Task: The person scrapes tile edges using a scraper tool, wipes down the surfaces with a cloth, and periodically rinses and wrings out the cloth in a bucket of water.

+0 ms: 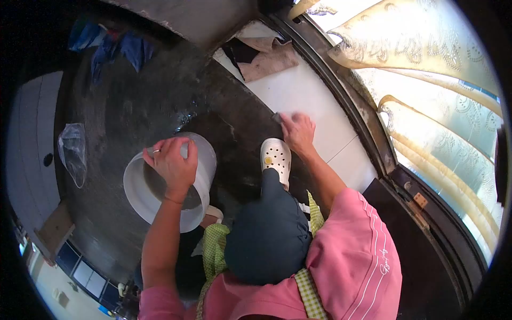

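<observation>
My left hand (175, 162) is closed over the rim of a whitish plastic bucket (205, 160), which leans over with its mouth towards me. Greyish water shows inside, partly hidden by my wrist. On the other side my right hand (300, 132) is closed at the edge of the white tiled ledge (330, 114), slightly blurred. A small dark grey piece (276, 118) sticks out by its fingertips; its kind cannot be made out. Between the hands, a cream clog (276, 154) stands on the dark floor (234, 128) with my foot in it.
A wet shiny patch (185, 118) lies beyond the bucket. A brownish cloth (269, 60) is on the ledge's far end. Blue crumpled items (122, 50) and a clear plastic bag (72, 152) lie to the left. Yellowish curtains (421, 48) hang on the right beside the dark door track (341, 85).
</observation>
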Tool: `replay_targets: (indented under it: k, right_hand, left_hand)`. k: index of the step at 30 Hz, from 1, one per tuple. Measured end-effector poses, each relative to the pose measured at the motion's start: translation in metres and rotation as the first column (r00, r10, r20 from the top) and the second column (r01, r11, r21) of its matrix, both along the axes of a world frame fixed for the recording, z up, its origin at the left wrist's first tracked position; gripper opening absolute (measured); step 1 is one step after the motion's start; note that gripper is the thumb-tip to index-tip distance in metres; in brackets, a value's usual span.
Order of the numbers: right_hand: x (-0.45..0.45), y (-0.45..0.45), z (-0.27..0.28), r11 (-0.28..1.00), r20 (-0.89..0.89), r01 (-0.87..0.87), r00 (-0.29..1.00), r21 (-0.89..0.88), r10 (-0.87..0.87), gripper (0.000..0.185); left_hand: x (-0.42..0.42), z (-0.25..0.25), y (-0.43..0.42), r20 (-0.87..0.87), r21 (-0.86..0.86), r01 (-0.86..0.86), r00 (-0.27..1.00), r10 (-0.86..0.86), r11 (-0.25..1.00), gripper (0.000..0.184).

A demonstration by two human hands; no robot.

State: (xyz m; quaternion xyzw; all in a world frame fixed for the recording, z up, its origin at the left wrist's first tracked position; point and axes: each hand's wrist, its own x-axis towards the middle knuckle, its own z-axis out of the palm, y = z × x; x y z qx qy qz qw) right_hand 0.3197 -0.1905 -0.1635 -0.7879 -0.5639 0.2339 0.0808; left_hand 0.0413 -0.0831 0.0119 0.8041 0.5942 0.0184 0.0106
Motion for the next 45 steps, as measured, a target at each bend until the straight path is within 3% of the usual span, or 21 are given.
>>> replay_targets:
  k: [2, 4, 7, 9, 10, 18, 22, 29, 34, 35, 37, 38, 39, 41, 43, 45]
  right_hand:
    - [-0.008, 0.043, 0.0, 0.953, 0.067, 0.001, 0.997, 0.303, -0.022, 0.042]
    - [-0.013, 0.113, 0.003, 0.887, 0.126, -0.057, 0.992, 0.459, -0.002, 0.053]
    - [-0.014, 0.207, -0.025, 0.934, 0.219, 0.028, 0.969, 0.357, -0.113, 0.072]
    - [-0.003, 0.227, -0.034, 0.986, 0.287, 0.021, 0.955, 0.165, -0.069, 0.075]
    - [0.006, 0.226, -0.038, 0.975, 0.292, -0.001, 0.954, 0.221, -0.066, 0.073]
    - [0.083, 0.083, -0.037, 0.95, 0.34, -0.144, 0.939, 0.278, 0.043, 0.06]
    - [0.114, -0.004, -0.024, 0.983, 0.24, -0.047, 0.971, 0.177, 0.003, 0.058]
    - [0.146, -0.126, -0.023, 0.99, 0.328, 0.139, 0.935, 0.015, -0.136, 0.062]
    - [0.152, -0.196, -0.021, 0.939, 0.355, 0.344, 0.878, -0.001, -0.321, 0.067]
    - [0.155, -0.208, -0.018, 0.809, 0.372, 0.583, 0.77, -0.079, -0.518, 0.07]
    - [0.17, -0.227, -0.02, 0.405, 0.372, 0.906, 0.42, -0.123, -0.828, 0.08]
    - [0.186, -0.233, -0.026, 0.118, 0.246, 0.971, 0.169, -0.209, -0.954, 0.079]
    - [0.199, -0.227, -0.015, -0.164, 0.147, 0.93, -0.121, -0.329, -0.982, 0.079]
    - [0.207, -0.219, -0.015, -0.267, 0.171, 0.911, -0.222, -0.314, -0.96, 0.078]
    - [0.217, -0.228, -0.034, -0.282, 0.097, 0.915, -0.265, -0.288, -0.959, 0.078]
    - [0.216, -0.238, -0.052, -0.308, -0.04, 0.942, -0.316, -0.13, -0.948, 0.077]
  left_hand:
    - [-0.001, 0.0, -0.002, -0.002, -0.006, 0.014, 1.0, -0.014, 1.0, 0.008]
    - [-0.003, -0.001, -0.001, 0.002, 0.002, 0.01, 1.0, -0.01, 1.0, 0.007]
    - [-0.009, -0.007, -0.001, -0.044, 0.012, 0.014, 0.999, -0.013, 1.0, 0.007]
    - [-0.007, -0.005, -0.001, -0.053, -0.022, 0.016, 0.998, -0.017, 1.0, 0.007]
    - [-0.008, -0.003, 0.0, -0.079, -0.033, -0.016, 0.997, 0.013, 0.999, 0.006]
    - [-0.007, -0.002, -0.002, -0.139, -0.028, 0.013, 0.99, -0.017, 1.0, 0.006]
    - [-0.003, 0.002, -0.003, -0.206, -0.067, -0.024, 0.978, 0.01, 0.997, 0.008]
    - [-0.007, -0.005, 0.002, -0.284, -0.091, -0.04, 0.959, 0.013, 0.995, 0.014]
    - [-0.014, -0.008, 0.006, -0.321, -0.126, -0.057, 0.947, 0.014, 0.99, 0.018]
    - [-0.016, -0.009, 0.006, -0.313, -0.14, -0.046, 0.95, 0.0, 0.989, 0.018]
    - [-0.017, -0.01, 0.008, -0.272, -0.141, -0.056, 0.962, 0.016, 0.988, 0.021]
    - [-0.015, -0.011, 0.008, -0.27, -0.145, -0.048, 0.963, 0.007, 0.988, 0.021]
    - [-0.012, -0.008, 0.008, -0.29, -0.148, -0.074, 0.957, 0.029, 0.986, 0.021]
    - [-0.012, -0.005, 0.004, -0.323, -0.162, -0.101, 0.945, 0.044, 0.982, 0.022]
    - [-0.009, -0.006, 0.006, -0.363, -0.146, -0.075, 0.932, 0.017, 0.986, 0.022]
    - [-0.014, -0.008, 0.007, -0.343, -0.155, -0.087, 0.939, 0.029, 0.984, 0.022]
